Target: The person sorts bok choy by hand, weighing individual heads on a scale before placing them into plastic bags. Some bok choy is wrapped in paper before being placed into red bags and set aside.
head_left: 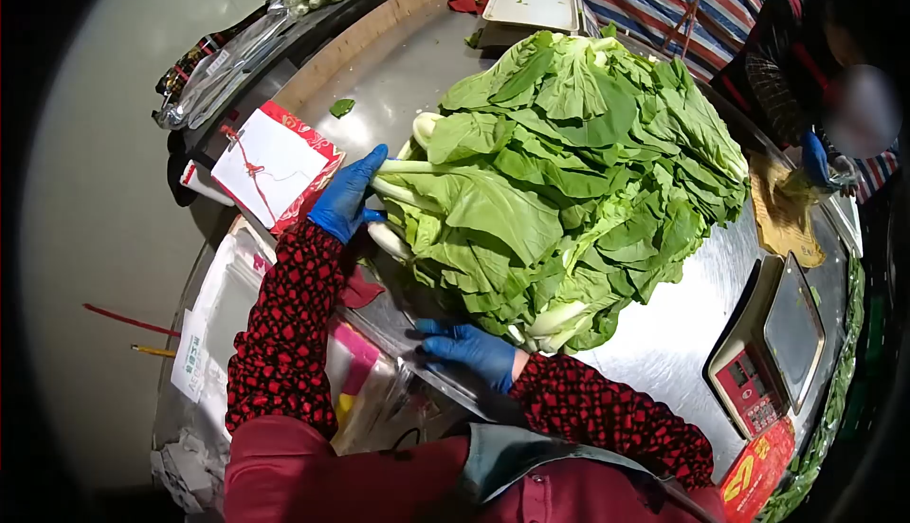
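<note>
A large heap of leafy green vegetables (569, 172) with pale stalks lies across the metal table. My left hand (343, 199), in a blue glove, is at the left side of the heap. Its thumb and fingers are closed around the pale stalk end of one leafy green (483, 205). At the near edge of the heap, my right hand (474, 352), also blue-gloved, has its fingers stretched to the left and apart, with nothing in them. Pale stalk ends (557, 322) lie just beyond the right wrist.
A digital scale (749, 381) stands at the right, and a white tray (531, 1) at the back. A white pad (270, 167) on red card lies left. Another person's blue-gloved hand (815, 158) is at far right. The metal table (664, 333) has a raised rim.
</note>
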The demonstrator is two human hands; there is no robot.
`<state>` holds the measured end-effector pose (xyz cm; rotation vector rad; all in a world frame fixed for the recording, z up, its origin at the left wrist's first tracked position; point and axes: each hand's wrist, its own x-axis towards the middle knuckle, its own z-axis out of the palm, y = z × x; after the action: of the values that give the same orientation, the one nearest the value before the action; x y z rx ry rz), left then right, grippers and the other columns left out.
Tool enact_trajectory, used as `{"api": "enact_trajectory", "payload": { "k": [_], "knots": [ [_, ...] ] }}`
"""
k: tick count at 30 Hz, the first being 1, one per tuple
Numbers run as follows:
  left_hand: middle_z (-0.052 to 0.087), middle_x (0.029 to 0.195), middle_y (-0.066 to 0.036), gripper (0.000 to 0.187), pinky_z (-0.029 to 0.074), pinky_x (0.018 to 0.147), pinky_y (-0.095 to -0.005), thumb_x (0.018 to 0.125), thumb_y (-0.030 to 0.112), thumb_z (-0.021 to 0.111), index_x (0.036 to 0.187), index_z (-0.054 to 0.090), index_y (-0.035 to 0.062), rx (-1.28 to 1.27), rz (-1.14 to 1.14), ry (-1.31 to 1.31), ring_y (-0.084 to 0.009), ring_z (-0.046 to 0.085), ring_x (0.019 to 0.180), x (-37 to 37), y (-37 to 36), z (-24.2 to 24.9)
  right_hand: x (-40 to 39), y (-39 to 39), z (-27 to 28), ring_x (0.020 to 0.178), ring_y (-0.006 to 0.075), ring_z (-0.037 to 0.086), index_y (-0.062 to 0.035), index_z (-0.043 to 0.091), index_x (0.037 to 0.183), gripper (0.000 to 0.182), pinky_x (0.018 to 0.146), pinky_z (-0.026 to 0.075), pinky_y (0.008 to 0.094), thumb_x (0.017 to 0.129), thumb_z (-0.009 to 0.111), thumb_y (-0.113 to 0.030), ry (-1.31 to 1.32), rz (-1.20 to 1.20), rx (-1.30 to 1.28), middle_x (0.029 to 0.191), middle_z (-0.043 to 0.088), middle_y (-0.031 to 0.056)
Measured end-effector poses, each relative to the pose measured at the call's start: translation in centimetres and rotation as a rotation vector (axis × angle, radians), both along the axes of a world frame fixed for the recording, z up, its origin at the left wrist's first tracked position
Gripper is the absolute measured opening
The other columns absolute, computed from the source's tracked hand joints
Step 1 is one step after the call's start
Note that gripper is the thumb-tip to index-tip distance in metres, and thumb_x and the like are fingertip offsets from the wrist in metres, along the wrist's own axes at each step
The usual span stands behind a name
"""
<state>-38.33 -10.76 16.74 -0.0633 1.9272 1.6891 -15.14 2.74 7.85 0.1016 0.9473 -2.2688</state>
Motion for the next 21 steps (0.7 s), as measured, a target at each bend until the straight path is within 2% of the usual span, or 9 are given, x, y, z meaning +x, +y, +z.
{"api": "enact_trajectory", "payload": {
  "k": [2, 4, 5, 8, 10, 15, 17, 18, 21],
  "knots": [
    [0.056, 0.117, -0.003, 0.051, 0.049, 0.078, -0.037, 0.087, 0.051, 0.055, 0.128, 0.052, 0.0206, -0.084, -0.121, 0.219, -0.0181, 0.054, 0.105, -1.4, -0.1, 0.0, -1.8, -0.8, 0.1, 0.115, 0.0202, 0.051, -0.0064, 0.044, 0.134, 0.049, 0.097, 0.043, 0.0312, 0.092, 0.057, -0.03, -0.086, -0.038, -0.033, 0.133, 0.049, 0.009],
    [0.048, 0.131, -0.005, 0.055, 0.043, 0.089, -0.0451, 0.086, 0.052, 0.056, 0.133, 0.048, 0.0248, -0.092, -0.23, 0.337, -0.021, 0.045, 0.119, -3.1, 1.7, 0.0, -3.0, -1.4, 0.2, 0.115, 0.0256, 0.052, -0.0069, 0.047, 0.129, 0.049, 0.097, 0.042, 0.0366, 0.091, 0.058, -0.035, -0.146, -0.085, -0.074, 0.13, 0.05, 0.0099],
    [0.058, 0.117, -0.005, 0.053, 0.043, 0.092, -0.0298, 0.09, 0.037, 0.059, 0.133, 0.047, 0.0088, -0.121, -0.234, 0.436, -0.0183, 0.056, 0.104, -3.0, 3.0, 1.2, -3.5, -1.8, 0.1, 0.115, 0.0256, 0.052, -0.0069, 0.047, 0.129, 0.049, 0.097, 0.042, 0.0366, 0.091, 0.058, -0.035, -0.135, -0.081, -0.065, 0.13, 0.05, 0.0099],
    [0.06, 0.118, -0.004, 0.042, 0.04, 0.093, -0.0239, 0.096, 0.032, 0.048, 0.126, 0.054, 0.0026, -0.198, -0.417, 0.801, -0.0141, 0.055, 0.104, -10.7, 4.8, -4.1, -4.3, -2.9, -0.9, 0.113, 0.0291, 0.052, -0.0086, 0.051, 0.119, 0.047, 0.095, 0.043, 0.044, 0.086, 0.063, -0.04, -0.292, -0.231, -0.188, 0.117, 0.053, 0.009],
    [0.062, 0.116, -0.005, 0.047, 0.042, 0.093, -0.0288, 0.093, 0.039, 0.052, 0.124, 0.056, 0.0045, -0.064, -0.502, 0.491, -0.0145, 0.056, 0.1, -11.4, 7.1, -3.7, -3.9, -2.9, 0.5, 0.108, 0.0254, 0.051, -0.0104, 0.041, 0.132, 0.073, 0.091, 0.045, 0.039, 0.077, 0.071, -0.049, -0.221, -0.296, -0.092, 0.124, 0.049, 0.0125],
    [0.066, 0.1, -0.005, 0.053, 0.042, 0.088, -0.0274, 0.088, 0.052, 0.054, 0.111, 0.063, 0.0058, -0.226, -0.635, 0.524, -0.0131, 0.056, 0.093, -10.9, 9.6, -4.3, -4.1, -1.6, -3.5, 0.111, 0.0249, 0.049, -0.0154, 0.04, 0.133, 0.049, 0.087, 0.048, 0.0422, 0.09, 0.059, -0.03, -0.273, -0.21, -0.277, 0.13, 0.046, 0.0081],
    [0.066, 0.09, -0.006, 0.051, 0.045, 0.082, -0.0284, 0.087, 0.055, 0.053, 0.105, 0.065, 0.0078, -0.303, -0.575, 0.609, -0.014, 0.057, 0.084, -10.3, 8.3, -4.4, -4.0, -2.4, -7.1, 0.123, 0.0324, 0.04, -0.0165, 0.041, 0.135, 0.04, 0.1, 0.034, 0.0507, 0.096, 0.041, -0.029, 0.74, -0.282, 0.562, 0.135, 0.044, 0.0079],
    [0.065, 0.082, -0.005, 0.049, 0.046, 0.076, -0.029, 0.087, 0.055, 0.054, 0.102, 0.065, 0.0092, -0.33, -0.526, 0.645, -0.0143, 0.057, 0.076, -9.9, 7.0, -4.5, -4.2, -3.4, -10.9, 0.123, 0.0324, 0.04, -0.0121, 0.042, 0.133, 0.039, 0.103, 0.033, 0.0496, 0.096, 0.039, -0.024, 0.963, -0.29, 1.026, 0.136, 0.044, 0.0109],
    [0.064, 0.08, -0.002, 0.038, 0.045, 0.073, -0.0256, 0.087, 0.045, 0.06, 0.093, 0.064, 0.0071, -0.314, -0.495, 0.54, -0.0096, 0.055, 0.075, -6.7, 2.9, -1.7, -3.5, -2.1, -4.4, 0.119, 0.0298, 0.045, -0.0087, 0.045, 0.13, 0.038, 0.101, 0.038, 0.0432, 0.093, 0.041, -0.018, 1.059, -0.251, 1.268, 0.132, 0.047, 0.0125]
  ]
}}
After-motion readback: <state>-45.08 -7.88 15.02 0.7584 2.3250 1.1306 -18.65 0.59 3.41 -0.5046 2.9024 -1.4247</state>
